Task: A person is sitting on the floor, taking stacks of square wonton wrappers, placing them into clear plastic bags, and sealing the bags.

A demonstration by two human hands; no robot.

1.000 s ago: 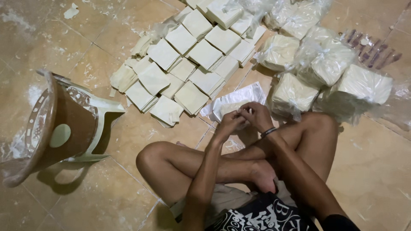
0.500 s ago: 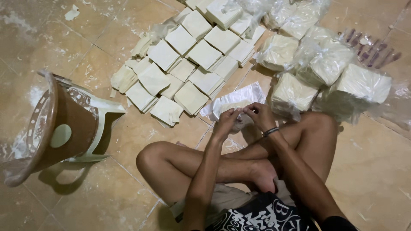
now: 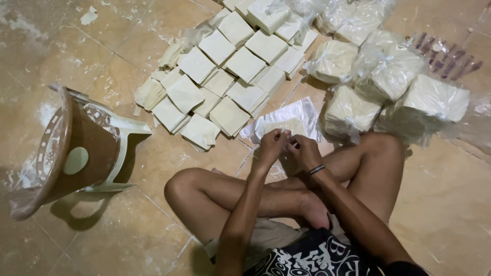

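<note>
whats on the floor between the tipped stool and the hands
Head view: only the person's bent knee and bare tiled floor lie between the stool and the hands.

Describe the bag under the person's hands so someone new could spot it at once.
Start at the tan tiled floor and find the seated person's crossed legs. Just beyond the knees, both hands meet over a clear plastic bag lying flat. Unlike the bulging bags to its right, it holds only one thin pale square.

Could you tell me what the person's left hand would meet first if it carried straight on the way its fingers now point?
The left hand points away from the body. Straight on, it would probably first meet the clear plastic bag lying flat on the floor tiles just beyond the fingertips, then the spread of pale square stacks. Depth is hard to judge.
</note>
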